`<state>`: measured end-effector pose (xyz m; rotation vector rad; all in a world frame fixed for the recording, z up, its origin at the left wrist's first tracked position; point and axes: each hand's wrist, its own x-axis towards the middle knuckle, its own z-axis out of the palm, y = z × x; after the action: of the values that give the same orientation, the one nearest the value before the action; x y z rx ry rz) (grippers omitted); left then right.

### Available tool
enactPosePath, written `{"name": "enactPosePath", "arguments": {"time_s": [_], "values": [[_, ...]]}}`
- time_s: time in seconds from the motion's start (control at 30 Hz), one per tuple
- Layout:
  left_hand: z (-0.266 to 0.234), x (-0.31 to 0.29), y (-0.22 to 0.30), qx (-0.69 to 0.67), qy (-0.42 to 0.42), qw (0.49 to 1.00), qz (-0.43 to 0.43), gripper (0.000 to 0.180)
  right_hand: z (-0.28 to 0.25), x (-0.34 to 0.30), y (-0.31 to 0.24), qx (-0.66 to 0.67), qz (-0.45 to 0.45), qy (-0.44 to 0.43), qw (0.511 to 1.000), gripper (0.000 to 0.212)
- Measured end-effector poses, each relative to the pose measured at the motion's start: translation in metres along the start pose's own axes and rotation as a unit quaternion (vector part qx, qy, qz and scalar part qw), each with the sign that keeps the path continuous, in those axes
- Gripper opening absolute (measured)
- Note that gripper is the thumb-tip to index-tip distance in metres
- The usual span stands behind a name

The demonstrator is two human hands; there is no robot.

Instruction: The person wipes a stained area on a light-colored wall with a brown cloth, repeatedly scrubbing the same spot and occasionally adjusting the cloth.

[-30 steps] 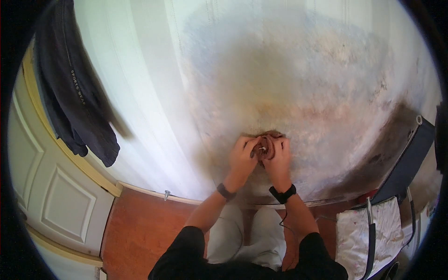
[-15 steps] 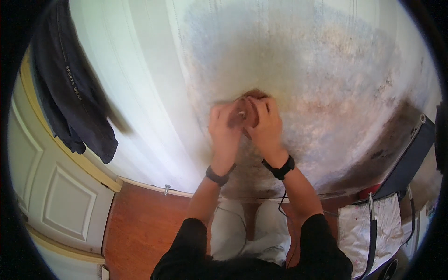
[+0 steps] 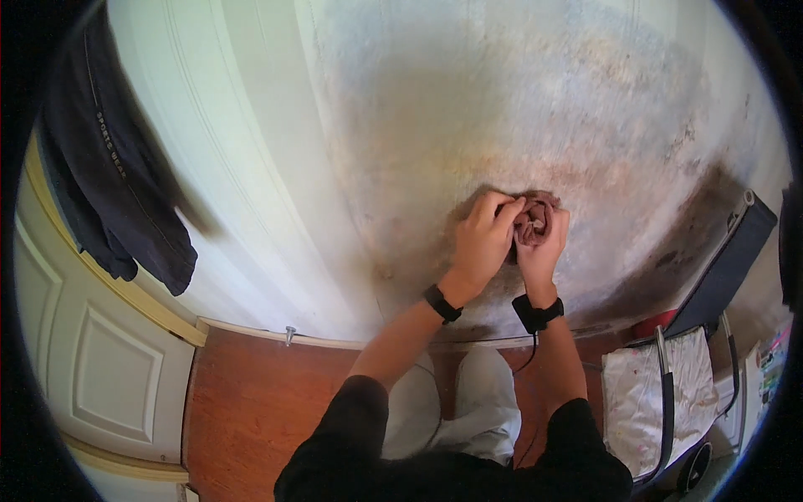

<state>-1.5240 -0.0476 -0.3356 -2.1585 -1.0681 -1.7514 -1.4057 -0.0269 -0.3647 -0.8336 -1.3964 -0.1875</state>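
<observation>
A crumpled reddish-brown cloth (image 3: 535,219) is bunched into a rounded wad in front of the stained wall (image 3: 585,109). My right hand (image 3: 544,255) grips it from below and along its right side. From the left, my left hand (image 3: 481,247) closes its fingers and thumb on the cloth's edge. Folds curl inward at the wad's middle, where a small pale spot shows. Whether the cloth touches the wall I cannot tell. Both wrists wear black bands, and a thin cable hangs from the right one.
Dark clothing (image 3: 117,167) hangs at the left beside a white panelled door (image 3: 117,376). A small metal doorstop (image 3: 289,335) stands by the baseboard. To the right is a chair (image 3: 657,402) with a pale cloth on its seat. The floor (image 3: 259,393) is reddish brown.
Both hands and the cloth have moved to the right. The cloth is bunched into a rounder wad now, with my left hand turned more toward its left side.
</observation>
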Motion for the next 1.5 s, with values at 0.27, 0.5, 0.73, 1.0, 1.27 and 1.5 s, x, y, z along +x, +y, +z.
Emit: {"name": "enactPosePath", "arguments": {"time_s": [0.27, 0.5, 0.73, 1.0, 1.27, 1.5], "values": [[0.002, -0.052, -0.032, -0.021, -0.034, 0.998, -0.051, 0.035, 0.015, -0.048, 0.005, -0.027, 0.003, -0.057, 0.998, 0.035], [-0.037, -0.063, -0.061, 0.059, -0.008, 0.995, -0.078, 0.038, 0.043, -0.037, -0.036, 0.002, -0.052, -0.118, 0.992, 0.038], [-0.105, -0.002, -0.051, 0.054, 0.08, 0.99, -0.106, 0.037, 0.078, 0.022, -0.097, 0.048, -0.079, -0.123, 0.988, 0.05], [-0.14, 0.065, -0.045, 0.119, 0.152, 0.981, 0.005, 0.034, 0.101, 0.078, -0.13, 0.034, -0.108, -0.078, 0.991, 0.041], [-0.113, -0.003, -0.072, 0.155, 0.088, 0.984, -0.012, 0.034, 0.098, 0.01, -0.081, -0.028, -0.109, -0.133, 0.985, 0.045], [-0.089, -0.051, -0.075, 0.093, 0.083, 0.992, -0.037, 0.035, 0.09, -0.033, -0.06, -0.033, -0.104, -0.123, 0.986, 0.041]]}}
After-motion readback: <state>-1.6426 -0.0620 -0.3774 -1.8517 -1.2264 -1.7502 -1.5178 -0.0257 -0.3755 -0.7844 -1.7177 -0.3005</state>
